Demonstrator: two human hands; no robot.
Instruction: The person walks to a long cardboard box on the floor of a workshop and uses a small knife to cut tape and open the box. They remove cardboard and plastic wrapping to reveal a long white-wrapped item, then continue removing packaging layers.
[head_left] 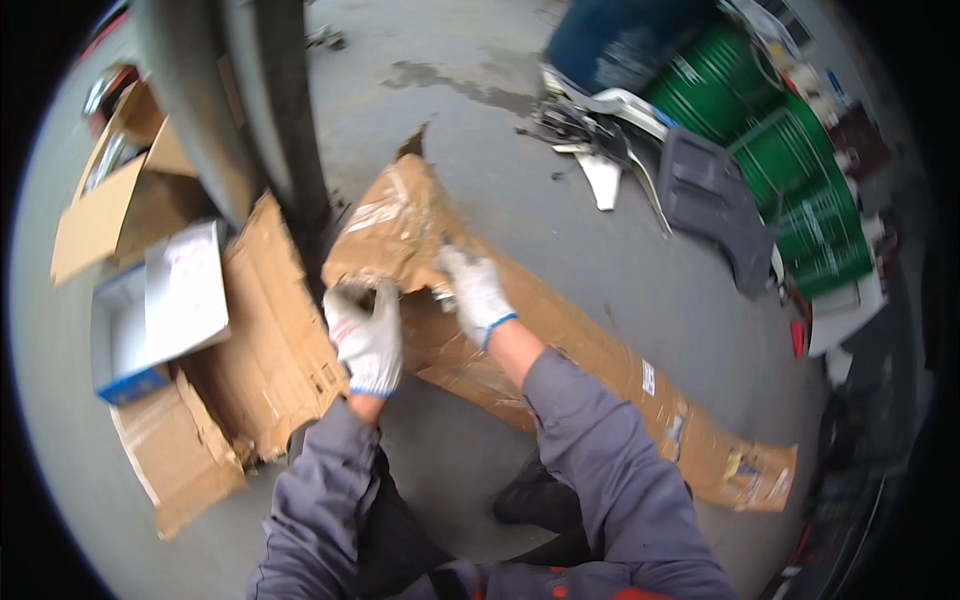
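A long brown cardboard box [570,315], torn and taped, lies slantwise on the floor in front of me. Its far left end is crumpled, with a ragged opening between my two hands. My left hand [365,335], in a white knit glove, is closed on the torn cardboard edge at that opening. My right hand [475,290], gloved in white with a blue cuff, is closed just right of the opening, over the box. A small dark tip shows at its fingers, too blurred to name. Shiny silvery material [442,297] shows beneath that hand.
Flattened cardboard [270,320] and a white-and-blue open box [125,325] lie left, near a grey post [270,110]. Behind them stands an open carton [95,225]. At far right are green drums [790,160], a dark grey plastic panel [705,190] and loose parts.
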